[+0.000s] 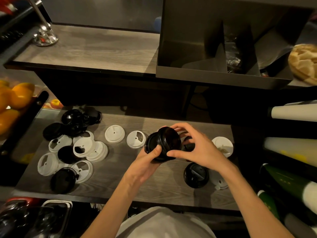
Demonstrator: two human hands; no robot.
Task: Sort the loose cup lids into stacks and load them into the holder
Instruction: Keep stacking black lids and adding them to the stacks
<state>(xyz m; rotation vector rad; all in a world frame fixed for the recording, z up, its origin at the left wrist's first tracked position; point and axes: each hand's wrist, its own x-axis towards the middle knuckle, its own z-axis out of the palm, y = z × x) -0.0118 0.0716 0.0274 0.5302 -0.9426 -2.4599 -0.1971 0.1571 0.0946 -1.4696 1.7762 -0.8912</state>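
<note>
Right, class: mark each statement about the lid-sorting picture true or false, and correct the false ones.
1. Both hands hold a stack of black lids. True: left hand, right hand.
2. All the loose lids are white. False: the mixed pile has black and white ones.
3. The holder sits on the upper shelf. True.
4. Two white lids lie apart just left of the held stack. True.
5. The oranges are on the right. False: far left.

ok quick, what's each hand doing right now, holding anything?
Left hand: grips the stack of black plastic cup lids from below.
Right hand: fingers curled around the same stack's far side.
</note>
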